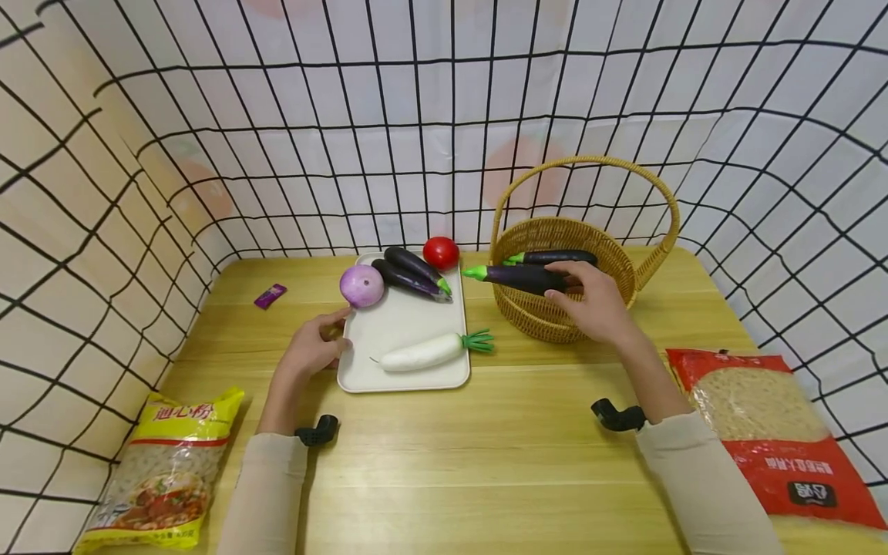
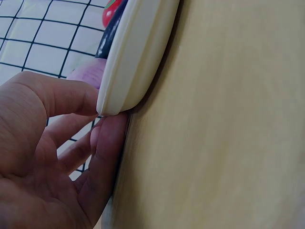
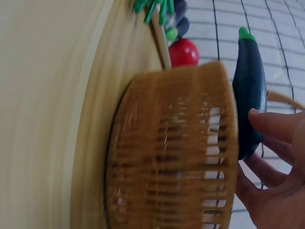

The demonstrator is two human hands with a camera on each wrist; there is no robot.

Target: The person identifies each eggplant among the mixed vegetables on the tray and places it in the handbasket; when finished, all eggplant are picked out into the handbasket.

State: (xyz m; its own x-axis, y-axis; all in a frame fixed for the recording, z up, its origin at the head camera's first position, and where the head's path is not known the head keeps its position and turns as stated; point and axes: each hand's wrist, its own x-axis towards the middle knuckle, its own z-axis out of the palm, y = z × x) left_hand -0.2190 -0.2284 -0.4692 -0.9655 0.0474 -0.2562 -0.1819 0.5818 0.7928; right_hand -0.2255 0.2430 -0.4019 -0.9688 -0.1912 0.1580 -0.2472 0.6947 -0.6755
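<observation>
At the lower left of the head view, a yellow and clear plastic bag [image 1: 166, 470]; higher, a small purple packet [image 1: 270, 296]. Near the centre, grips with the left hand [image 1: 312, 348], between curled fingers, the left rim of a shallow white rectangular tray [image 1: 409, 322]. On this tray, a round purple-and-white onion [image 1: 361, 286], then two dark eggplants [image 1: 408, 280] and, lower, a long white radish [image 1: 422, 353] with green tops; at the upper right corner, a smooth red tomato [image 1: 441, 253].

Right of centre, holds with the right hand [image 1: 595, 304], thumb against fingers, a long dark-purple eggplant [image 1: 520, 279] by its rounded end, with the green tip to the left, over a round woven brown basket [image 1: 534, 324]. Cannot tell if touching the rim. In the basket, another dark eggplant [image 1: 562, 257]. Looks light, firm and rather slippery; better to take hold around the thick body, not by the thin green tip. At the lower right, a red plastic bag [image 1: 770, 432].
</observation>
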